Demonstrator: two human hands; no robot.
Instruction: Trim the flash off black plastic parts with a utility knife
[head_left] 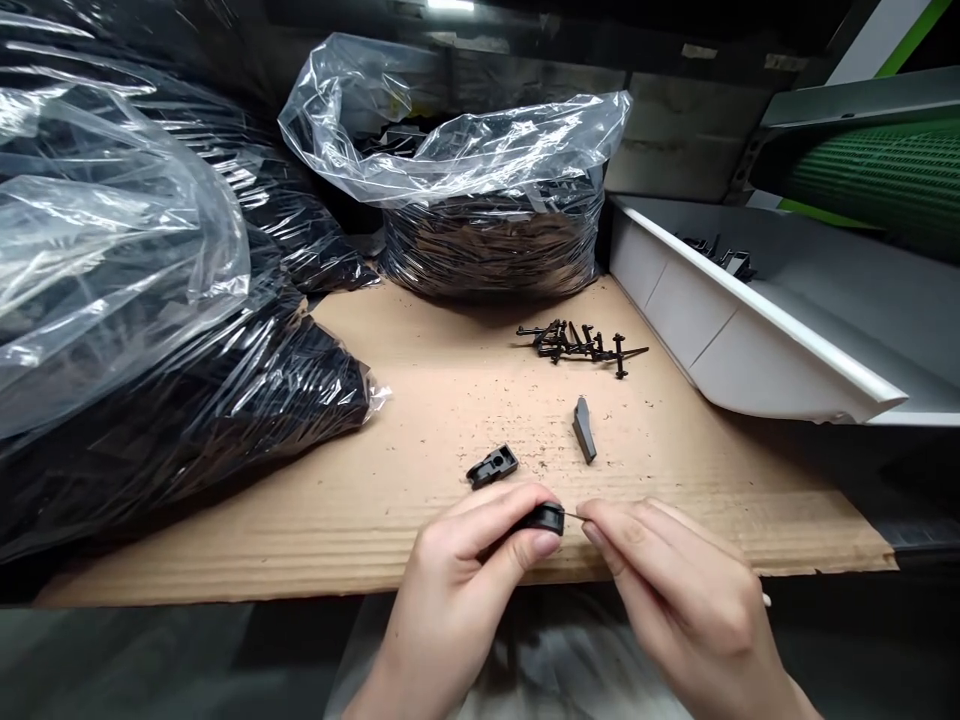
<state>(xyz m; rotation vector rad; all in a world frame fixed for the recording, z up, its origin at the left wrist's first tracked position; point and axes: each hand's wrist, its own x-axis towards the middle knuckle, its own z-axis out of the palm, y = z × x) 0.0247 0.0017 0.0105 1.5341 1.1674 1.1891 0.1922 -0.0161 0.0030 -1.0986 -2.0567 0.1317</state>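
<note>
My left hand (480, 560) pinches a small black plastic part (551, 518) between thumb and fingers, with the part's end facing right. My right hand (675, 570) is closed around a thin pointed tool (573, 516). Its fine tip reaches the end of the black part; whether it goes inside I cannot tell. The rest of the tool is mostly hidden by my fingers. Just beyond my left hand lies another black plastic part (493, 466) with a round hole. A dark grey angled piece (584, 430) lies on the cardboard (420, 380), farther from me.
A tangle of black plastic sprues (574, 342) lies toward the back right. Clear bags of black parts stand at the left (187, 380) and back (495, 235). On the right is a white tray (675, 320) holding some black pieces, near a green roller (885, 170).
</note>
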